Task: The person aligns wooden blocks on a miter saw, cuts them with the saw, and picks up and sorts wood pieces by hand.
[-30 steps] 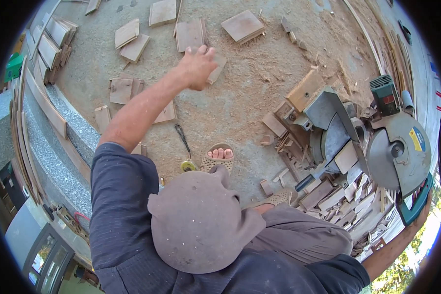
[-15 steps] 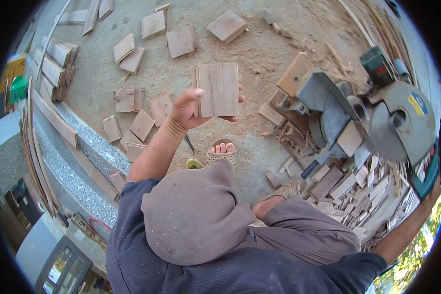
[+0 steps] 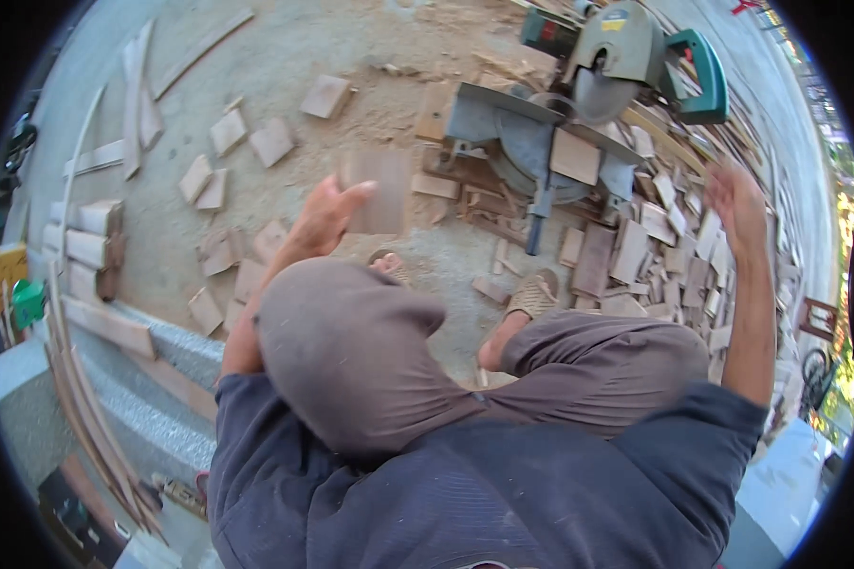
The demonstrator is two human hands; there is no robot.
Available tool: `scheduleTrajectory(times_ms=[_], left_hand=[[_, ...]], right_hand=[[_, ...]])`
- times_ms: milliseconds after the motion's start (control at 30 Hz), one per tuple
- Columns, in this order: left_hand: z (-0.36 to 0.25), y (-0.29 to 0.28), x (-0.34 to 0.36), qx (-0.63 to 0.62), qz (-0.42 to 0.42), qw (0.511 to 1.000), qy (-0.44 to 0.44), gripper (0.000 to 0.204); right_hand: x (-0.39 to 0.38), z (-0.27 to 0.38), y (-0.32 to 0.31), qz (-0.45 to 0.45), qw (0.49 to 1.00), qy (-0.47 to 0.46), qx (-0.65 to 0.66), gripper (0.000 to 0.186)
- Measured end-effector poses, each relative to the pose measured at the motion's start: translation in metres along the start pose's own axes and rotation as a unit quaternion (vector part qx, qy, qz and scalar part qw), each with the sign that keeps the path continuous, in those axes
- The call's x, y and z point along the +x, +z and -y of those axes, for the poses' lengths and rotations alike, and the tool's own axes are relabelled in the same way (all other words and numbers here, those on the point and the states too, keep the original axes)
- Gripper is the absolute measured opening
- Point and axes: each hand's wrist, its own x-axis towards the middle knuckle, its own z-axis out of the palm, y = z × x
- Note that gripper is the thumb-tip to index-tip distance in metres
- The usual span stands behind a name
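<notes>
My left hand (image 3: pixel 324 216) is closed around a small stack of flat wooden pieces (image 3: pixel 378 192), blurred by motion, above my knee. On the right, my right hand (image 3: pixel 733 197) is raised over the scrap pile, off the saw's green handle (image 3: pixel 700 78). Its fingers are smeared, so their pose is unclear. The mitre saw (image 3: pixel 617 43) stands ahead on the right with its head raised. A square wooden piece (image 3: pixel 575 156) lies on its grey base against the fence.
Wood offcuts (image 3: pixel 636 251) are heaped right of my sandalled foot. Several square wooden pieces (image 3: pixel 273 142) lie scattered on the dusty floor at front left. Stacked boards (image 3: pixel 95 247) and long strips (image 3: pixel 85 417) line the grey stone step (image 3: pixel 152 417) on the left.
My view has turned right, bringing the saw nearer the middle. My right hand has let go of the saw handle and come back from it. My left hand still holds the wooden pieces.
</notes>
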Motion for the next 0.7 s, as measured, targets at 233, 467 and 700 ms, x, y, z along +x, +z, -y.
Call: scheduleTrajectory(times_ms=[233,467,700], left_hand=[[-0.146,0.079,-0.044,0.094,0.159,0.983,0.01,0.046],[-0.171,0.149,-0.081,0.138,0.205,0.968,0.043,0.044],[-0.155,0.148,-0.081,0.196,0.237,0.95,0.058,0.043]], right_hand=[[-0.168,0.069,0.13,0.33,0.935,-0.016,-0.127,0.047],[-0.188,0.059,0.22,0.419,0.896,0.024,0.146,0.039],[-0.206,0.044,0.221,0.367,0.921,0.046,0.124,0.034]])
